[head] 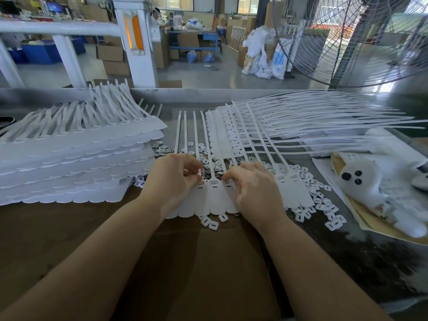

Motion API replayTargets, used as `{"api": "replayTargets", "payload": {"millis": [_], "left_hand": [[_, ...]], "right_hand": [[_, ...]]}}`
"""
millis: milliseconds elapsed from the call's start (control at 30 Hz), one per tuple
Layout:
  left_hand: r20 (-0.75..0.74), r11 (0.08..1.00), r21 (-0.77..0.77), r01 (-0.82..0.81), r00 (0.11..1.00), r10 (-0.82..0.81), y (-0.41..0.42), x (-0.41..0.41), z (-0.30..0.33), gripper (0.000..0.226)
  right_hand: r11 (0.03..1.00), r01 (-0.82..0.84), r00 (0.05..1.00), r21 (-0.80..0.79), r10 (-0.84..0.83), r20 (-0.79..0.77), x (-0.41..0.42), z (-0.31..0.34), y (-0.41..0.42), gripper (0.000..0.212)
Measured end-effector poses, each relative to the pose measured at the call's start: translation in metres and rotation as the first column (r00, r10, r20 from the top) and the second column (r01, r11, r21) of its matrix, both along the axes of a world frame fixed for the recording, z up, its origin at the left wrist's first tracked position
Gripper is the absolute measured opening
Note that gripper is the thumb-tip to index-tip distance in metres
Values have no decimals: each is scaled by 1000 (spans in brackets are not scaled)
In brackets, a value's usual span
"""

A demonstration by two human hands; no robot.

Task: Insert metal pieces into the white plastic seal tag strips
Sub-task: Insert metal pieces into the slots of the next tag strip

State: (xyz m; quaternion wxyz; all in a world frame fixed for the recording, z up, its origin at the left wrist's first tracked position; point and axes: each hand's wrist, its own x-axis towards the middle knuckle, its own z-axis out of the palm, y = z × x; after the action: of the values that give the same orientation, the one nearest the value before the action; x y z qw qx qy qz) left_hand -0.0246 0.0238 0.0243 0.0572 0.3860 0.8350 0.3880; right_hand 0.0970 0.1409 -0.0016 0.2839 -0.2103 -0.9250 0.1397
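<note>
A row of joined white seal tag strips (pixel 215 200) lies flat in front of me, tails pointing away. My left hand (pixel 176 179) sits on its left part and pinches a small metal piece (pixel 201 176) over a tag head. My right hand (pixel 252 188) rests on the strip's right part, fingers curled, with a fingertip pressing on a tag head. Loose metal pieces (pixel 308 200) and small white caps lie scattered around and beneath the strip.
A tall stack of tag strips (pixel 69 154) stands at the left. Another fanned pile (pixel 278 126) lies at the back right. A white plush toy (pixel 370 181) on papers sits at the right. A large fan (pixel 347 38) stands behind the table.
</note>
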Motion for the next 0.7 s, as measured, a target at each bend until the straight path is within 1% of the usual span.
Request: {"api": "replayTargets", "payload": {"millis": [167,267,400,533,700], "left_hand": [[53,1000,14,-22,998,22,-4,-4,2,13],[63,998,38,-42,997,40,-9,-7,4,14],[184,991,94,-99,980,81,-14,-11,5,17],[257,993,76,-85,964,62,-16,-12,5,12],[276,996,48,-72,960,56,-15,-15,5,13]], "right_hand": [[1000,0,1000,5,0,5,0,0,-1,21],[1000,-2,1000,-3,2,0,1,0,0,22],[1000,-2,1000,-10,2,12,1,0,0,22],[1000,-3,1000,-14,3,8,1,0,-1,22],[1000,-4,1000,-18,4,7,1,1,0,24]]}}
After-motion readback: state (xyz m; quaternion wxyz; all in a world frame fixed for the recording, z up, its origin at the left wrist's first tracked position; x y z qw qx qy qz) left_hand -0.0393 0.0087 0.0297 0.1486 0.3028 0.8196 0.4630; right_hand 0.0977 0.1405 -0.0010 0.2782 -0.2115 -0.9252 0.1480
